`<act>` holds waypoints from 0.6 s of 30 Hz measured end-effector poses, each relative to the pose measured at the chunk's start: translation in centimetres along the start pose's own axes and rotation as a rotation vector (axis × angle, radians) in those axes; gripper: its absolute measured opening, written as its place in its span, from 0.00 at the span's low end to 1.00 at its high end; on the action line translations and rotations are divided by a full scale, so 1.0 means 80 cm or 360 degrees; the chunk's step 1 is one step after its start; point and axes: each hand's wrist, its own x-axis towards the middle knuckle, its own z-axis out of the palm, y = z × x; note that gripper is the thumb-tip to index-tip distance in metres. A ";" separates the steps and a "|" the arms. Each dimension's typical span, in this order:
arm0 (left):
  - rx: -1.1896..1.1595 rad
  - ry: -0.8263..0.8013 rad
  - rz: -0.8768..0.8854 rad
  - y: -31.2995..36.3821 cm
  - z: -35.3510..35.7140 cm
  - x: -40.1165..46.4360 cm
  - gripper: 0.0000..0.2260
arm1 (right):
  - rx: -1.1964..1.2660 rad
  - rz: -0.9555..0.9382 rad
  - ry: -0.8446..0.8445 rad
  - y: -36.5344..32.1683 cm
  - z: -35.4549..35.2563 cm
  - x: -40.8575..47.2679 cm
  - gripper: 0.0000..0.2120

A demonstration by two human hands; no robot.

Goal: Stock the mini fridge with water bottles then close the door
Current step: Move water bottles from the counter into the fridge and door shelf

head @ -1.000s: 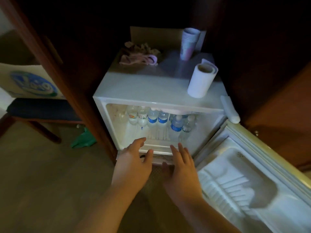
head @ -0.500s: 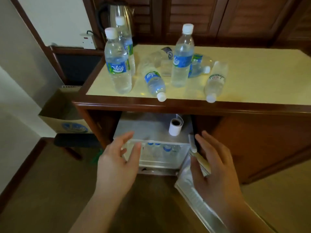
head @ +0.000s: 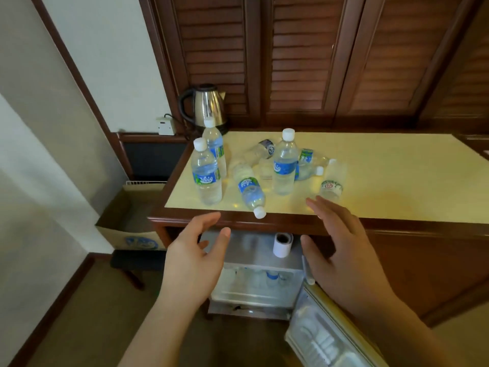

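Several clear water bottles stand or lie on the yellow counter top (head: 391, 181). An upright blue-labelled bottle (head: 207, 176) is at the left, another upright one (head: 284, 165) in the middle, and one (head: 250, 190) lies with its cap over the front edge. Below the counter the white mini fridge (head: 254, 284) stands with its door (head: 325, 337) swung open to the right; several bottles show inside. My left hand (head: 195, 263) and my right hand (head: 341, 252) are both empty with fingers spread, raised in front of the counter edge.
A steel kettle (head: 207, 105) stands at the counter's back left by a wall socket (head: 166, 125). A paper roll (head: 282, 244) sits on the fridge top. A cardboard box (head: 132, 223) rests on a stool (head: 135, 260) at the left. Louvred wooden doors rise behind the counter.
My view has lifted from inside the fridge up to the counter. Both hands have come away from the fridge shelf and risen toward the counter edge, staying empty.
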 end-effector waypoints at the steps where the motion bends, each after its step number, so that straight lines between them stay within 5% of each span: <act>1: 0.0001 0.0014 -0.0006 -0.002 -0.002 0.007 0.15 | -0.0014 -0.0015 -0.0017 -0.004 0.009 0.012 0.28; 5: 0.0056 0.0132 -0.0016 -0.016 -0.018 0.054 0.15 | -0.0058 0.0014 -0.0122 -0.015 0.067 0.062 0.28; 9: 0.0083 0.0208 0.0005 -0.023 -0.035 0.137 0.21 | -0.0049 0.0376 -0.0137 -0.018 0.140 0.101 0.31; 13: 0.0203 0.0107 0.0143 -0.019 -0.039 0.225 0.29 | -0.0068 0.0684 -0.0033 -0.018 0.193 0.132 0.32; 18: 0.0296 -0.0085 0.0272 -0.018 -0.021 0.273 0.25 | -0.0051 0.0851 0.0026 -0.006 0.224 0.150 0.27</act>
